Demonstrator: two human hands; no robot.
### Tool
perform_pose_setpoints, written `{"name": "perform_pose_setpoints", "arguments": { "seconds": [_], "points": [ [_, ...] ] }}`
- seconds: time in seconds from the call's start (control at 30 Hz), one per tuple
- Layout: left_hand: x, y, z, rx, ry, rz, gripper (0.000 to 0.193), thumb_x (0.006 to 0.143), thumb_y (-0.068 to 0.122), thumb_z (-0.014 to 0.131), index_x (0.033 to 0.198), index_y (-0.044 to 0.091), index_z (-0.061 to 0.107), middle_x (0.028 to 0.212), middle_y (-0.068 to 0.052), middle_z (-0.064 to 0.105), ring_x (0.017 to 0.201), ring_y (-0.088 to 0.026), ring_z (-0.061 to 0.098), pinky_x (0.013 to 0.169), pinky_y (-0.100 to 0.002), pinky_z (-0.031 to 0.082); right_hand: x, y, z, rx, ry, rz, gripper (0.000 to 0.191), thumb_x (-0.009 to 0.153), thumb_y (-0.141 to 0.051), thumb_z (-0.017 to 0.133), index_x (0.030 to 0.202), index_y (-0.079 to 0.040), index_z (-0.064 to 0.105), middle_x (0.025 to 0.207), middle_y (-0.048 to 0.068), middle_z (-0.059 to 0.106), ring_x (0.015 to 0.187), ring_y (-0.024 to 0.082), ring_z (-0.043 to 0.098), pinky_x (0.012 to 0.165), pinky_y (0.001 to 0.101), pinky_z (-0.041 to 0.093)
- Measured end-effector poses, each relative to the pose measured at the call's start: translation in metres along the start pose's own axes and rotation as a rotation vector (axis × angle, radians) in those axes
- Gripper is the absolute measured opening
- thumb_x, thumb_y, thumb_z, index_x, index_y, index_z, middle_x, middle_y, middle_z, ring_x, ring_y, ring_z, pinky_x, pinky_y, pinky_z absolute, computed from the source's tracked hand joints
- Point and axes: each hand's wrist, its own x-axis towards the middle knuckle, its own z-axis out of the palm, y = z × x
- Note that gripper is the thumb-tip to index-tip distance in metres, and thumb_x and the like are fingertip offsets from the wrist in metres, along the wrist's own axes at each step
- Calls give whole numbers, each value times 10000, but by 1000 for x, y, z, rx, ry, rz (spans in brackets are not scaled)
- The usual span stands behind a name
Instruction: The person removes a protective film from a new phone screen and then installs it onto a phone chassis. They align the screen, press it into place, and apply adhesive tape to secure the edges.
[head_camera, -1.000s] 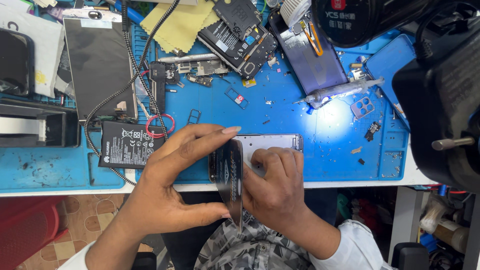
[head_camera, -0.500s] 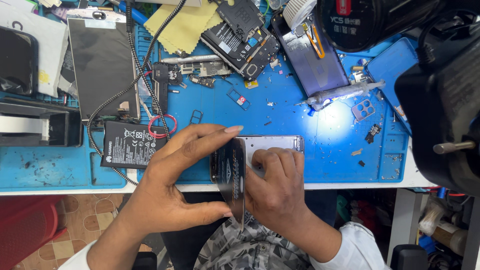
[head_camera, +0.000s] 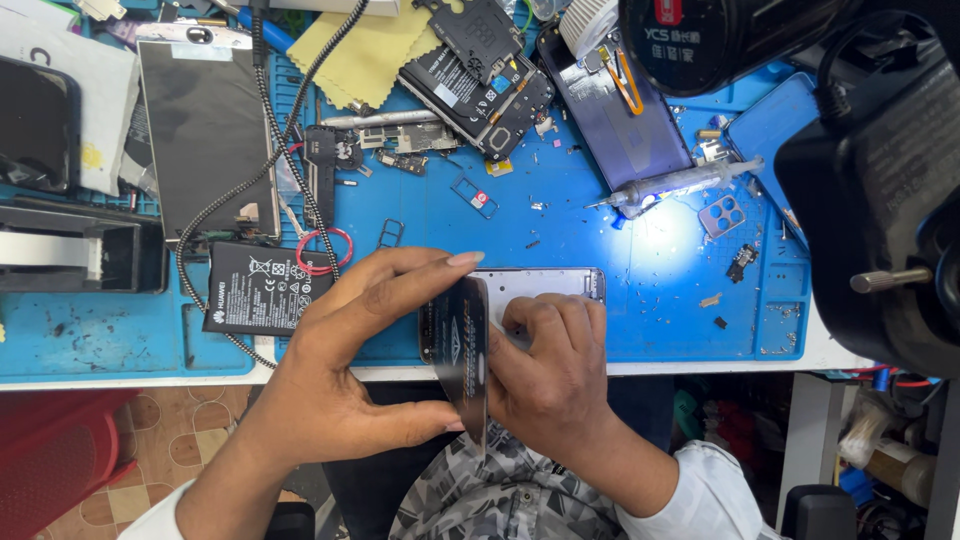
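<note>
One phone frame (head_camera: 545, 285) lies at the near edge of the blue mat (head_camera: 600, 250) on the worktop. Left hand (head_camera: 340, 370) clamped on one thin dark card (head_camera: 462, 350), held on edge against the frame. Right hand (head_camera: 550, 375) fingers together, pressing the frame down. One black battery (head_camera: 255, 290) left of the frame; one yellow cloth (head_camera: 365, 50) beyond it.

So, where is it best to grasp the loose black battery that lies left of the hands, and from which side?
Grip the black battery across its two long edges, coming straight from above. It lies flat on the blue mat, so only the edges offer purchase. The braided cable runs close along its left end, so avoid that side.
</note>
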Motion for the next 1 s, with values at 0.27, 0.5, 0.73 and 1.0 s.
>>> {"name": "perform_pose_setpoints", "arguments": {
  "seconds": [0.27,0.5,0.73,1.0],
  "points": [
    [0,0,0,-12,1,-9,851,749,414,879,1484,99,589,1384,-127,659,1314,-273,657,1147,-406,507,5,-3,-3,42,-9,69,492,759,-104,785,1246,-82,723,949,55,570,901,231,539,792,405,386],
    [0,0,1,-25,0,-12,847,753,407,878,1488,100,590,1392,-128,657,1322,-273,657,1159,-407,504,11,-4,-6,43,-27,88,488,773,-91,797,1253,-67,707,981,75,584,906,237,540,797,397,401],
    [-1,-2,0,-29,-11,6,840,769,400,875,1490,89,580,1417,-132,656,1343,-275,652,1178,-409,500,25,-4,-7,145,-30,199,393,825,-10,749,1213,-66,715,1011,91,605,944,263,561,811,400,457],
    [0,-1,0,-18,-9,12,843,765,402,872,1492,92,579,1417,-132,654,1345,-275,649,1181,-409,493,43,1,-6,195,-67,264,257,780,7,741,1026,-57,704,1002,75,619,964,287,572,811,409,465]
  ]
}}
